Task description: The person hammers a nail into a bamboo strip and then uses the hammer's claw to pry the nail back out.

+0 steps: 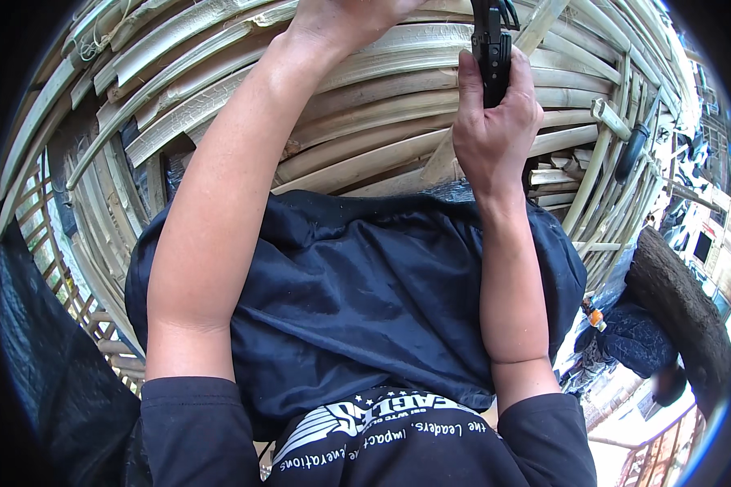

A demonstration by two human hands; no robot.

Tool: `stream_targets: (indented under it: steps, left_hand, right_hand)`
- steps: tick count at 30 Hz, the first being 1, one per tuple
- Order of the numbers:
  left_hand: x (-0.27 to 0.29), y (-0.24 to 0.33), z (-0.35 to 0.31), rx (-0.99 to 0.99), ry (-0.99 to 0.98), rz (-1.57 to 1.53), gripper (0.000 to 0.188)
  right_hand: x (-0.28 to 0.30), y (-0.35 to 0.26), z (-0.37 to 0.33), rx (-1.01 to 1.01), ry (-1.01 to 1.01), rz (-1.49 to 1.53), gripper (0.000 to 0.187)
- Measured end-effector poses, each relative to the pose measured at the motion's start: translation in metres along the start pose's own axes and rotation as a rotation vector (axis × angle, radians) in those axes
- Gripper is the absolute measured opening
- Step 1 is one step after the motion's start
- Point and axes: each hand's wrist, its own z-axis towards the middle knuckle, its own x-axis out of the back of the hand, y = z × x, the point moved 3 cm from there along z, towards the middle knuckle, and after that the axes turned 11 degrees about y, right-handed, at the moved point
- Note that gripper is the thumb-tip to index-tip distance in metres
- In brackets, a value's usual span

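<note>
At one o'clock, the black tool is grasped by the right hand, over the bamboo strips. The left hand is cut off at twelve o'clock; whether anything is held there cannot be told. Probably the tool is being handled or adjusted; for the next move, a steady grip is called for.

Right fingers grip while left arm stretches forward.
</note>
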Motion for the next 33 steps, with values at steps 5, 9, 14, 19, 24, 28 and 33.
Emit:
stream_targets:
  steps: [5,9,14,19,24,28,33]
  left_hand:
    - [0.0,0.002,-0.001,-0.054,0.05,0.08,0.02]
    - [0.002,0.004,0.001,0.015,0.05,0.052,0.02]
    - [0.004,0.004,-0.001,-0.006,0.05,0.075,0.019]
    - [-0.003,0.001,-0.002,-0.026,0.045,0.061,0.018]
    - [-0.003,-0.002,-0.005,-0.015,0.069,0.135,0.018]
    - [-0.004,-0.001,-0.004,-0.063,0.085,0.095,0.02]
    - [-0.003,0.002,-0.002,-0.019,0.063,0.07,0.021]
  right_hand:
    - [-0.006,-0.001,-0.003,0.131,-0.054,-0.064,0.033]
    - [-0.005,0.002,-0.008,0.207,0.004,-0.075,0.034]
    - [-0.005,-0.002,-0.006,0.145,-0.042,-0.221,0.037]
    - [0.002,-0.005,-0.009,0.23,0.125,-0.081,0.037]
    - [-0.001,-0.005,-0.009,0.146,-0.015,-0.163,0.034]
    - [-0.006,0.0,-0.005,0.146,-0.001,-0.151,0.035]
    - [0.001,-0.007,-0.012,0.2,0.106,-0.083,0.033]
